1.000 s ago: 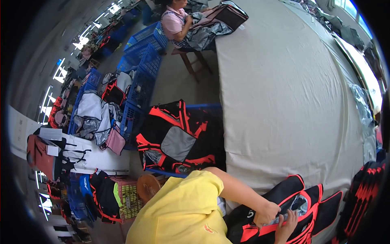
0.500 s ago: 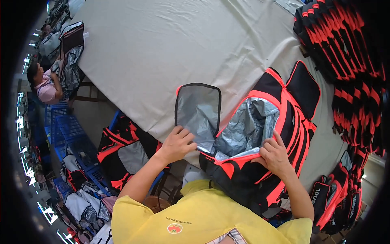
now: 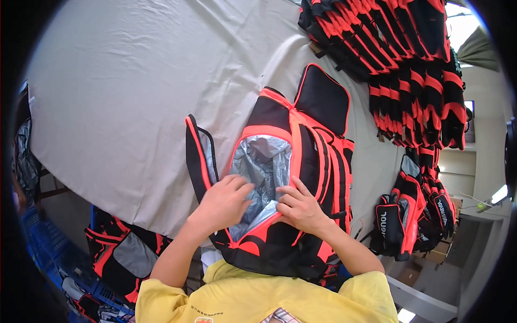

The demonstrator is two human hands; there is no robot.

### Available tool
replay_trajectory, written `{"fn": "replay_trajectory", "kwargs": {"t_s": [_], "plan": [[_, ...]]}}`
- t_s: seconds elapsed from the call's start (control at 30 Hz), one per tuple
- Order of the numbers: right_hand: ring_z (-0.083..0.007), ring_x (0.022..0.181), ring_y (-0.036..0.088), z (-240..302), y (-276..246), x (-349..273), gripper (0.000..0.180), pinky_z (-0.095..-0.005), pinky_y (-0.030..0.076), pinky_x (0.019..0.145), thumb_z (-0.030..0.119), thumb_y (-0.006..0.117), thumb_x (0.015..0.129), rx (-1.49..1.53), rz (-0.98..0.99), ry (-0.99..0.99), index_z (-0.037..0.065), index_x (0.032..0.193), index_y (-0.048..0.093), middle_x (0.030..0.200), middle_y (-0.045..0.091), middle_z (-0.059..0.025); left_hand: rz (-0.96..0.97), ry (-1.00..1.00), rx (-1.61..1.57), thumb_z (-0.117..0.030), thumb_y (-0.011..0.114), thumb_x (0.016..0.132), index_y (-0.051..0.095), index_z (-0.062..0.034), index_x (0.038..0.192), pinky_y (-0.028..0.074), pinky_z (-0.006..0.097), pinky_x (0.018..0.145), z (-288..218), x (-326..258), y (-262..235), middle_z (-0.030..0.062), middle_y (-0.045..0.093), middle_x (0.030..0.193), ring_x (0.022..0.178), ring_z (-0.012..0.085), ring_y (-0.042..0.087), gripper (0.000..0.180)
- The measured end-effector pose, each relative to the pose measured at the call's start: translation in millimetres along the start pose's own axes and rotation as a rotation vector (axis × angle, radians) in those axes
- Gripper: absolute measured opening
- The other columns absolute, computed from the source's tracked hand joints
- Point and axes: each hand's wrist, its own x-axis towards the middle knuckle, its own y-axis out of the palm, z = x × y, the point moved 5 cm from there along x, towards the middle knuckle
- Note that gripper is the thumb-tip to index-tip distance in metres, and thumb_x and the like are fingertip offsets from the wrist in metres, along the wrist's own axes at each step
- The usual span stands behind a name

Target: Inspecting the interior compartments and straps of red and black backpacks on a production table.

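A black backpack with bright orange-red trim lies before me, its main compartment open. Crinkled silver lining shows inside. On the left rim of the opening, my left hand curls its fingers over the edge near the base of the raised flap; part of its grip is hidden. My right hand holds the right rim, fingertips reaching in over the lining. A black panel edged in orange-red is folded out at the backpack's far end.
The backpack rests on a table with a pale cloth. Stacked black-and-red bags fill the far right, with more bags below them. Left of me, another bag lies beyond the table edge near blue crates.
My left hand has moved from the flap's lower edge to the opening's left rim. The flap, earlier spread flat with its lining up, now stands edge-on. The view has turned right.
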Motion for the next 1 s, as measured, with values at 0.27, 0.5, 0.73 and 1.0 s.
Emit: {"fn": "replay_trajectory", "kwargs": {"t_s": [0.27,0.5,0.73,1.0], "plan": [[-0.0251,0.135,0.06,1,-21,-16,0.036,-0.0573,0.034,0.127,0.037,0.086,0.08,0.039,0.102,0.041,0.011,0.097,0.068,0.106,0.067,-0.0028,-0.04,0.032,0.372,-0.053,0.071,0.094,0.073,-0.0188,0.135,0.029,0.052,0.129,73,43,103,0.0107,0.053,0.162,0.148,0.029,0.047,0.054],[-0.0385,0.143,0.055,-5,-23,-37,0.077,-0.0506,0.047,0.118,0.026,0.095,0.075,0.03,-0.085,0.169,0.009,0.142,0.06,0.154,0.057,-0.016,-0.033,-0.047,0.049,-0.043,0.069,0.099,0.076,-0.0111,0.115,0.049,0.049,0.109,51,28,73,0.0137,0.067,0.137,0.125,0.0349,0.063,0.037],[-0.0337,0.117,0.069,-2,-12,-50,0.077,-0.0399,0.059,0.096,0.021,0.089,0.089,0.232,-0.105,0.605,0.001,0.152,0.049,0.139,0.063,-0.0217,0.081,-0.001,0.012,-0.04,0.072,0.097,0.068,0.0019,0.137,0.048,0.041,0.065,-66,-60,30,0.0096,0.068,0.074,0.063,0.0278,0.067,0.058],[-0.0093,0.077,0.069,1,20,-20,0.045,-0.0245,0.058,0.071,0.016,0.068,0.107,1.032,-0.014,1.201,-0.005,0.144,0.052,0.089,0.069,-0.0009,-0.055,0.016,0.376,-0.012,0.065,0.084,0.073,0.0079,0.131,0.048,0.038,0.073,-104,-70,50,0.0041,0.055,0.066,0.062,0.0207,0.057,0.051]]}}
